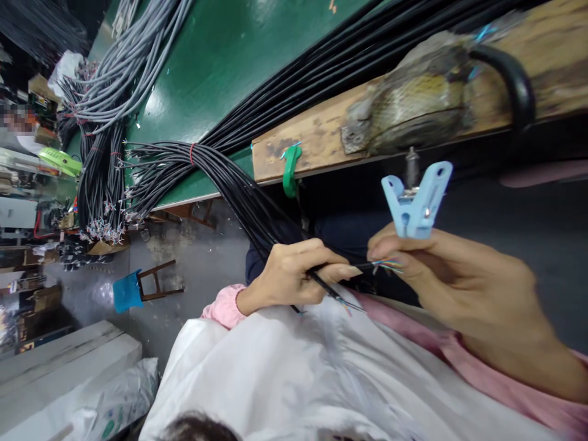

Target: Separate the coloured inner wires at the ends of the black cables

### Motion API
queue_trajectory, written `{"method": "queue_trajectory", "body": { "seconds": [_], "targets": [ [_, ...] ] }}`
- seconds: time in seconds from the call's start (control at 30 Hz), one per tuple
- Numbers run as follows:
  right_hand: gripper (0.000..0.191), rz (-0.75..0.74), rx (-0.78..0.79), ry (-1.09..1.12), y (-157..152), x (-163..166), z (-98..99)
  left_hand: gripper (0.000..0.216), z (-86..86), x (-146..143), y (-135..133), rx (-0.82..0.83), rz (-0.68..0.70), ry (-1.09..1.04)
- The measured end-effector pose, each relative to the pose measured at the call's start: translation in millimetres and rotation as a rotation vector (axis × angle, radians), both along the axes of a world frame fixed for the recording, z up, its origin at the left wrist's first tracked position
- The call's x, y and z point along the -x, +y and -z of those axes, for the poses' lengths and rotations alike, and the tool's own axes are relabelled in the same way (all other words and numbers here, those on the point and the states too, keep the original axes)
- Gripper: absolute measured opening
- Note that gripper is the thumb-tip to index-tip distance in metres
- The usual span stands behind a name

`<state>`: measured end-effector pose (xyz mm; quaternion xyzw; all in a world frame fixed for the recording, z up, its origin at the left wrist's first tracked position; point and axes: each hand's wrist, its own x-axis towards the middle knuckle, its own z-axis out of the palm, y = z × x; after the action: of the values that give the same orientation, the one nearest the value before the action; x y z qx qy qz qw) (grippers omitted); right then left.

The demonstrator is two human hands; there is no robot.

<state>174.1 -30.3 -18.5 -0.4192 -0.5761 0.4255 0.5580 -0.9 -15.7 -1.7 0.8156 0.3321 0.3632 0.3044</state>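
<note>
My left hand (pixel 294 275) grips a few thin black cables (pixel 257 208) that run down from a large black bundle (pixel 184 162) tied with a red band on the green table (pixel 215 61). My right hand (pixel 441 275) pinches the stripped end of one cable, where thin coloured wires (pixel 389 265) fan out between its fingertips. The two hands are close together over a white plastic sheet (pixel 298 373) on my lap. A light blue clip (pixel 418 199) hangs from the wooden bench edge (pixel 312 144) just above my right hand.
Grey cable bundles (pixel 124 73) and more black bundles (pixel 98 184) lie across the table's far side. A green clip (pixel 291 170) hangs from the wooden edge. A small stool with a blue seat (pixel 138 286) and white boxes (pixel 59 373) stand on the floor.
</note>
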Motion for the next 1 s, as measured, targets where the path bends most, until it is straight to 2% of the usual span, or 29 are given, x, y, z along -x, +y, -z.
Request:
{"method": "queue_trajectory", "body": {
  "seconds": [0.1,0.2,0.33,0.43,0.57,0.73,0.83,1.0],
  "targets": [
    [0.03,-0.044,0.039,0.07,1.3,-0.3,1.3,0.047,2.9,2.5,-0.4,0.072,0.038,0.049],
    [0.023,-0.02,0.049,0.064,-2.0,-3.1,8.1,0.047,2.8,4.4,-2.0,0.121,0.059,0.05],
    [0.008,-0.02,-0.066,-0.005,-4.6,-5.1,11.4,0.053,-0.7,5.2,-2.6,0.138,0.055,0.126],
    [0.014,-0.041,-0.13,-0.045,-2.9,-3.5,5.2,0.056,-0.5,6.4,-2.1,0.146,0.066,0.186],
    [0.015,-0.036,-0.154,-0.087,-2.7,-3.3,0.8,0.045,5.7,7.3,-5.6,0.181,0.037,0.224],
    [0.015,0.034,-0.163,-0.135,-6.0,-3.1,6.4,0.044,13.7,1.6,-14.0,0.007,0.082,0.296],
    [0.016,0.047,-0.188,-0.162,-6.8,-3.2,2.7,0.041,18.9,-0.2,-15.1,-0.101,0.126,0.338],
    [0.017,0.057,-0.307,-0.26,-6.3,-5.6,-9.0,0.045,19.9,5.7,-12.9,-0.123,0.178,0.379]
  ]
}}
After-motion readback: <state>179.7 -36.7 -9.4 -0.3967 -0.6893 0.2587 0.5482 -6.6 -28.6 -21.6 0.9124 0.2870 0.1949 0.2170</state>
